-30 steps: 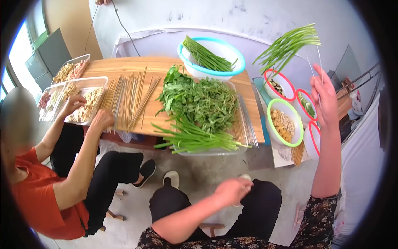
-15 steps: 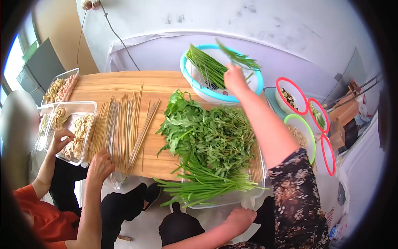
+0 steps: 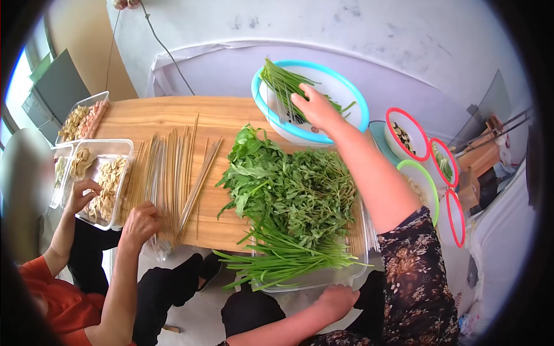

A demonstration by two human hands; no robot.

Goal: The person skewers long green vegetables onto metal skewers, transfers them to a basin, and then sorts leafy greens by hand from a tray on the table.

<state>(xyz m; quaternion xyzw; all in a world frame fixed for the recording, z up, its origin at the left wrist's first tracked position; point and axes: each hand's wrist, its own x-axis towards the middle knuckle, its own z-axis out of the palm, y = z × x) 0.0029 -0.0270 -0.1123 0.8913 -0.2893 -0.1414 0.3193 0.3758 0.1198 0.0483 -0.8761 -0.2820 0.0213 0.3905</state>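
My right hand (image 3: 317, 108) is open over the blue-rimmed basin (image 3: 358, 109), its fingers apart beside a bundle of long green garlic chives (image 3: 283, 83) with thin skewers among them. My left hand (image 3: 339, 301) is closed low by the front edge of a clear plastic tray (image 3: 306, 282); whatever its fingers hold, if anything, is hidden. Across the tray lie loose chives (image 3: 288, 254), and behind them is a heap of leafy greens (image 3: 300, 184). More skewers (image 3: 359, 230) show at the tray's right side.
Many skewers (image 3: 173, 173) lie on the wooden table (image 3: 225, 115). At left, a co-worker's hands (image 3: 141, 225) are near the skewers and a clear container (image 3: 115, 190) of pale food pieces. Red-rimmed bowls (image 3: 412, 135) and a green-rimmed bowl (image 3: 424, 184) stand at right.
The small bunch of chives in my right hand has been let go into the basin. That hand has opened and shifted slightly left. My left hand has barely moved.
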